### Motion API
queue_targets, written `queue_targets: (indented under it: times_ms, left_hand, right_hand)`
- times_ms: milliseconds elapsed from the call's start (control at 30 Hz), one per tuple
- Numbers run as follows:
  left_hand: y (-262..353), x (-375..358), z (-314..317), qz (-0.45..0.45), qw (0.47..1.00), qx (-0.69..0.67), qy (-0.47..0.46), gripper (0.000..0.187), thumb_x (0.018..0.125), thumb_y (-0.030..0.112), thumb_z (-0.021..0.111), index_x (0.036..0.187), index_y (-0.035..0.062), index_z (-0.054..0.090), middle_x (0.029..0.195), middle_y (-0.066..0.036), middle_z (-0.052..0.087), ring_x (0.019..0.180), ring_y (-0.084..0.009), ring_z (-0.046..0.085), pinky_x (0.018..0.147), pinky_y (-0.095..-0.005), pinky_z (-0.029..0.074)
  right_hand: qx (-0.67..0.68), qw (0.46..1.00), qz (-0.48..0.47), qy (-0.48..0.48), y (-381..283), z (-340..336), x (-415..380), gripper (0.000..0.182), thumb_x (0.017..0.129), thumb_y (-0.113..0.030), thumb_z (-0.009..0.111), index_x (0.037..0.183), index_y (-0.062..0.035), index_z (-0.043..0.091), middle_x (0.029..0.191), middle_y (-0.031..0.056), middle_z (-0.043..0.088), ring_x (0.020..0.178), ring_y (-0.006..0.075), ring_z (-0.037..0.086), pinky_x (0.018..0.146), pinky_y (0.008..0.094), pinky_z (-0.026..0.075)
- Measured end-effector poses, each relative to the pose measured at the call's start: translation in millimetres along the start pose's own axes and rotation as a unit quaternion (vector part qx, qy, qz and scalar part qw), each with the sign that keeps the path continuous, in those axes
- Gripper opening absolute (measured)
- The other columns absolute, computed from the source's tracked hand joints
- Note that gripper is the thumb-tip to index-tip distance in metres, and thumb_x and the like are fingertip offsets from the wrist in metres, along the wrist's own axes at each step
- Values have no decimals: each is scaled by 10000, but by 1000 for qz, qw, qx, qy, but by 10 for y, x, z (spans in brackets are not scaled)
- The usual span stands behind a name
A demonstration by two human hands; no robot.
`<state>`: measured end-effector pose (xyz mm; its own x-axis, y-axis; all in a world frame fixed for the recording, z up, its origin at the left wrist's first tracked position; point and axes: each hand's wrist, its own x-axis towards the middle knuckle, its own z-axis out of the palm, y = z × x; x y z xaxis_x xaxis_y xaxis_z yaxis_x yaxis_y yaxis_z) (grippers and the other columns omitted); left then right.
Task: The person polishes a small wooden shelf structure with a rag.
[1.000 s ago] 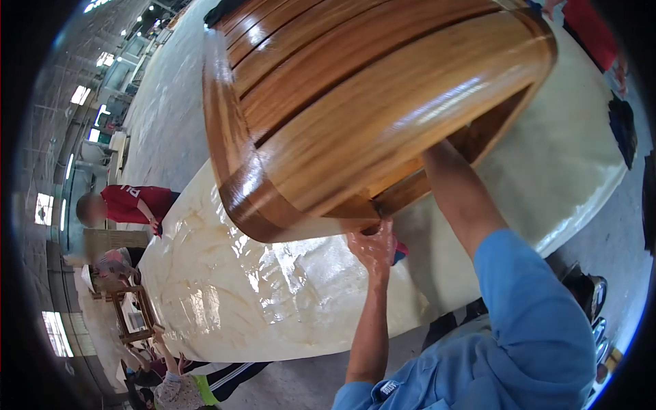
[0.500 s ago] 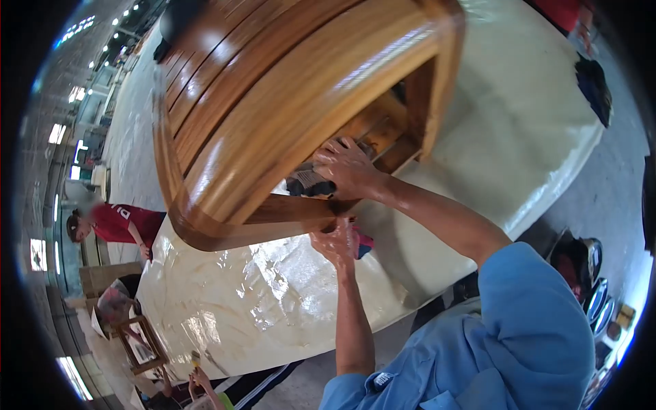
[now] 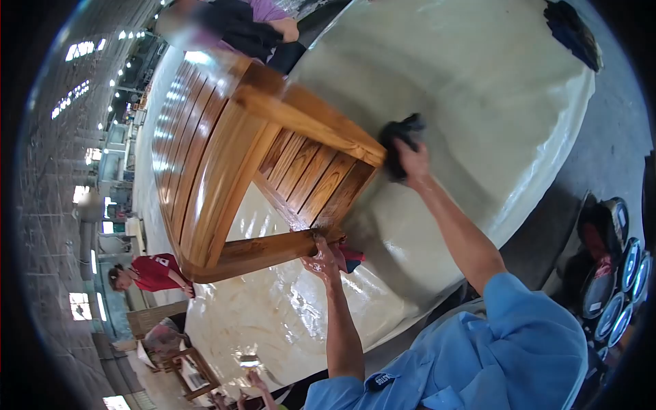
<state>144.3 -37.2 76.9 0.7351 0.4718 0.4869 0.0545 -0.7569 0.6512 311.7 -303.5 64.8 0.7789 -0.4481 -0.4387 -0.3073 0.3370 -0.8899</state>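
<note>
A glossy wooden chair (image 3: 212,178) with slatted panels is tipped on the covered table, its legs pointing toward me. My left hand (image 3: 321,263) grips the end of the nearer chair leg (image 3: 273,251). A red and dark cloth (image 3: 349,258) is bunched against that hand. Beyond it, my right hand (image 3: 413,162) is closed around a black cloth (image 3: 395,147), right at the end of the farther leg (image 3: 342,137). Both hand and cloth are slightly blurred by motion.
A pale, shiny sheet (image 3: 478,130) covers the table, with dark cloth (image 3: 572,33) at its far right edge. A person in purple and black (image 3: 246,27) is behind the chair. Someone in red (image 3: 156,273) stands left. Several round dark-topped containers (image 3: 618,273) sit at right.
The chair has turned, now showing its slatted inner side. My right hand has come out from within the frame, moving up and right with the black cloth. My left hand stays at the leg.
</note>
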Motion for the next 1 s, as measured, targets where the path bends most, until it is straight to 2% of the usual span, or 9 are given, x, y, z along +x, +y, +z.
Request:
queue_targets:
  times_ms: [133,267,367,467,533,667,733,933,1000]
  left_hand:
    - [-2,60,-5,-78,994,-80,3,558,869,158,668,1328,-60,439,1226,-221,548,1029,-300,590,858,-413,526]
    - [196,67,-22,-111,979,-169,-13,526,890,154,664,1330,-21,437,1234,-171,521,1059,-241,550,886,-375,521]
    - [301,39,0,-163,962,-220,12,548,874,270,706,1249,-68,492,1204,-178,557,1052,-261,557,913,-389,477]
    - [305,56,-30,-184,973,-140,-1,558,876,319,698,1239,-63,513,1215,-203,558,1086,-302,545,923,-411,472]
    - [374,49,-79,-193,977,-89,5,543,890,280,679,1277,-50,489,1225,-188,555,1082,-287,545,935,-402,462]
    - [215,42,-125,-200,980,20,-12,532,920,210,634,1353,-26,437,1247,-163,550,1084,-258,543,957,-378,443]
    - [-109,-22,-142,-177,983,46,-34,535,925,219,625,1357,-31,431,1255,-171,548,1092,-259,544,952,-375,443]
    - [-152,-32,-149,-175,978,112,-29,538,917,246,632,1334,-39,446,1219,-176,562,1057,-254,553,914,-382,456]
    - [-58,-46,-135,-170,981,87,-33,521,912,258,639,1305,-41,469,1193,-176,575,1039,-250,558,898,-380,460]
  right_hand:
    - [-44,971,-142,-188,-1061,189,-477,310,780,-184,654,1031,-3,666,980,226,674,937,382,642,832,409,492]
    - [151,854,-480,-131,-2004,552,-845,230,760,-22,662,979,39,624,972,206,636,897,319,616,800,417,468]
    - [73,804,-527,-268,-2279,430,-795,239,770,-47,693,990,29,638,1005,197,650,962,318,624,856,427,468]
    - [82,810,-450,-366,-1544,367,-241,246,840,-239,679,995,-48,685,994,162,684,911,303,652,767,418,503]
    - [-136,868,-115,-464,-1319,129,13,253,903,-292,621,1015,-74,685,911,162,691,812,265,664,718,397,496]
    - [-98,848,-105,-509,-1743,228,-10,303,936,-344,593,1044,-74,676,860,169,674,750,235,635,699,370,490]
    - [21,823,-294,-486,-1844,567,-116,275,939,-298,611,1042,-54,686,923,70,688,762,143,618,684,273,501]
    - [93,787,-338,-508,-2616,712,-554,211,916,-164,619,1053,-6,651,951,160,671,790,189,625,675,316,483]
    - [262,818,-300,-414,-2623,536,-607,183,791,-180,714,880,-24,684,947,181,647,849,313,648,725,430,510]
